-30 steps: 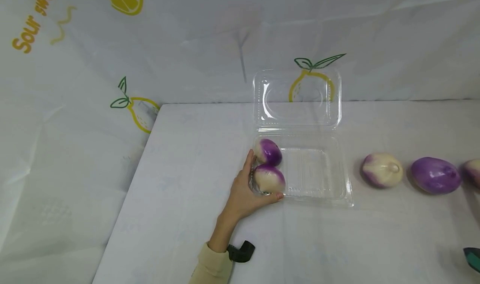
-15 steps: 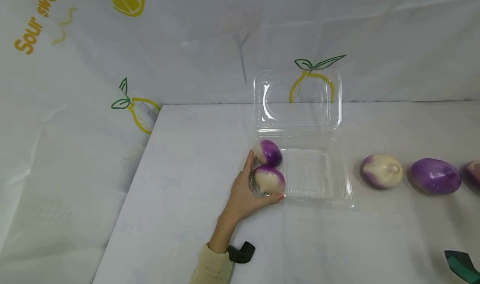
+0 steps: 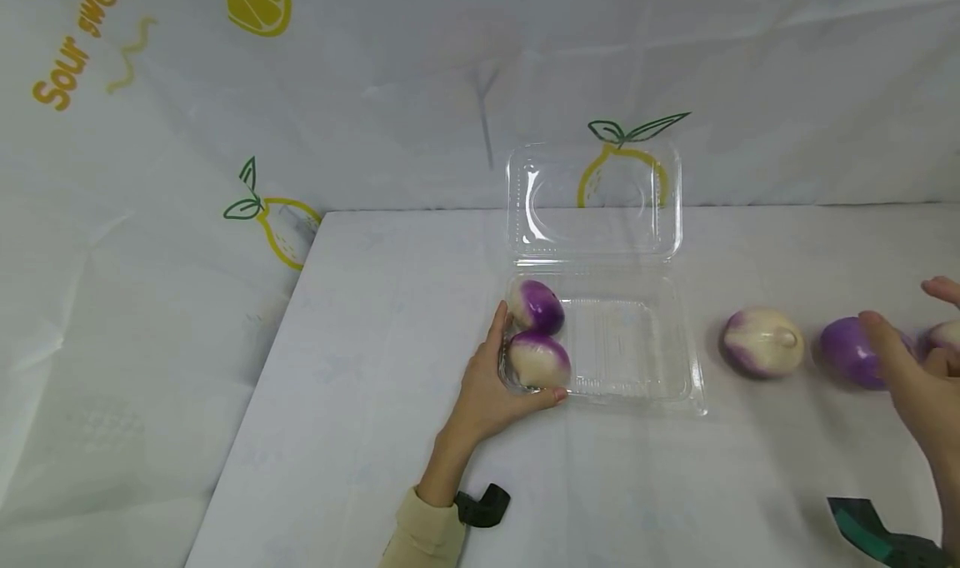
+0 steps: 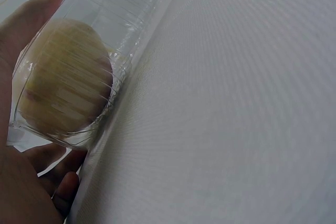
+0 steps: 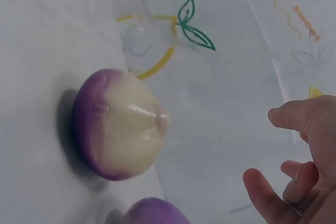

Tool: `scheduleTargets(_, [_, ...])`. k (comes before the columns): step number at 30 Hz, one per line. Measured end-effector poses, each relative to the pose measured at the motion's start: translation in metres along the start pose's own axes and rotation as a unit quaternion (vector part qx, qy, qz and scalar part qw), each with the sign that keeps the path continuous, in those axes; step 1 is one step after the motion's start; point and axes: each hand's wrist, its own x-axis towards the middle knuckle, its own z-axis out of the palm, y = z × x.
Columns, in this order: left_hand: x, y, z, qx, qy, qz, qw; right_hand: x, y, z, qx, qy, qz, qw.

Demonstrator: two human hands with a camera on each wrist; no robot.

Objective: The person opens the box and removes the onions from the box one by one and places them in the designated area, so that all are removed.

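Observation:
My left hand [image 3: 487, 393] grips the left end of a clear plastic clamshell container [image 3: 678, 389], thumb along its front edge and fingers at its side. Inside, against that end, lie two glossy purple-and-white turnip-like vegetables [image 3: 538, 361]; one shows through the wall [image 4: 65, 77] in the left wrist view. My right hand [image 3: 917, 381] hovers over the row at the right, fingers spread, holding nothing. Below it a purple vegetable [image 3: 846, 353] is partly hidden by the thumb. A paler one [image 3: 763, 343] sits to its left, another [image 3: 943, 335] at the frame's edge.
The container's clear lid [image 3: 596, 231] stands raised at the back, by the lemon-printed curtain [image 3: 412, 93]. A white cloth covers the table [image 3: 360, 326]. Dark straps are at both wrists, the right one [image 3: 885, 539] with green.
My right hand has come into view from the right and now hangs over the purple vegetable. The left hand and container have stayed in place.

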Motion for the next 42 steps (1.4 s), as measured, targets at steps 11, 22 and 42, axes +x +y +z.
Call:
scheduleTargets(11, [0.000,-0.002,0.001,-0.001,-0.002,-0.001,1.0000,-0.007,-0.046,0.032,0.127,-0.049,0.022,0.991])
scheduleTargets(22, [0.002,-0.005,0.002,0.003,0.000,0.000,1.0000,-0.027,-0.069,0.090,0.143,-0.130,0.000,0.981])
scheduleTargets(42, [0.003,-0.002,0.001,0.017,-0.002,0.005,0.9998,-0.045,-0.101,0.176,0.148,-0.225,0.041,0.962])
